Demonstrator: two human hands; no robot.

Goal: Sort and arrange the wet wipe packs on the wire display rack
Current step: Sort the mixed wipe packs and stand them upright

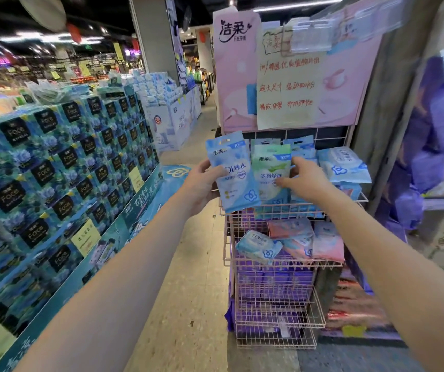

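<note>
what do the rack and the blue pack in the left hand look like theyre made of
Wire rack: thin metal rods, apparently coated pale pink, forming an open grid. Blue pack, held in the left hand: most likely soft plastic film with a glossy print, given its sheen and its flat sealed top edge with a hang hole.

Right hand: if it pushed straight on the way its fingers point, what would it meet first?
The right hand points forward-left, so it would probably meet the green pack standing in the top basket first; its thumb already seems to touch it.

Upright blue wipe pack [233,171] beside rack [277,261]
</note>
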